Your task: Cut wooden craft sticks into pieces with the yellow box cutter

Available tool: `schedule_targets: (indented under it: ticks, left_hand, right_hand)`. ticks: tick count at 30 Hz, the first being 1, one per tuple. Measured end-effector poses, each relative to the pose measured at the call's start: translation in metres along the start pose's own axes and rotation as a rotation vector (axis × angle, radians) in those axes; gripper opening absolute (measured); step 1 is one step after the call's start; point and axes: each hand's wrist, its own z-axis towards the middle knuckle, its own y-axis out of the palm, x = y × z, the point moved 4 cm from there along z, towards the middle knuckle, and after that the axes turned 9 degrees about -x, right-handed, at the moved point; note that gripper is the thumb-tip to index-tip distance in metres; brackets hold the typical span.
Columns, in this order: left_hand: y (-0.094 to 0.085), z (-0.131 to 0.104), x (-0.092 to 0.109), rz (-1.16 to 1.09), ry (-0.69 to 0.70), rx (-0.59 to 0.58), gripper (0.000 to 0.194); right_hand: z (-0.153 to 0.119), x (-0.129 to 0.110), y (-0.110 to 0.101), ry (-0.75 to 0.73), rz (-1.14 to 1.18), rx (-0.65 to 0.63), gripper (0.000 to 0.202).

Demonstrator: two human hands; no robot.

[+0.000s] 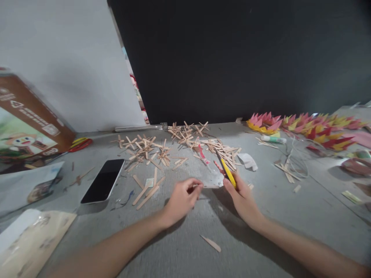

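Observation:
My left hand (183, 199) is closed in a pinch at the near end of a thin wooden craft stick (211, 187). The stick lies across the gap between my two hands. My right hand (242, 199) is wrapped round a yellow utility knife (228, 173), whose dark tip points up and away; blur hides its finer shape. The thumb of that hand is close to the stick's far end. Beyond both hands lies a clear plastic wrapper (213, 175) with red printing. Nearer me, a pointed broken stick (211, 243) rests on the grey table (185, 251).
Star-shaped stick bundles (145, 148) and loose sticks (223, 150) spread behind my hands. On the left are a phone (104, 181), scissors (79, 144) and a brown box (34, 112). Pink-and-yellow paper crafts (265, 122), a glue stick (273, 139) and a white cable (298, 170) are right.

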Motion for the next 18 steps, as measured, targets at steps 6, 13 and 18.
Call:
schedule_targets:
  ticks: [6,13,18]
  left_hand:
    - [0.015,-0.003,0.004,-0.257,-0.037,-0.060,0.033]
    - [0.016,-0.003,0.000,-0.389,0.002,0.023,0.044]
    - [0.021,0.000,-0.009,-0.597,-0.082,-0.069,0.052]
  right_hand:
    - [-0.001,-0.001,0.012,-0.005,-0.108,-0.213,0.035]
    - [-0.005,0.009,0.012,0.010,0.030,-0.201,0.045]
    - [-0.003,0.016,0.005,-0.077,-0.003,-0.242,0.045]
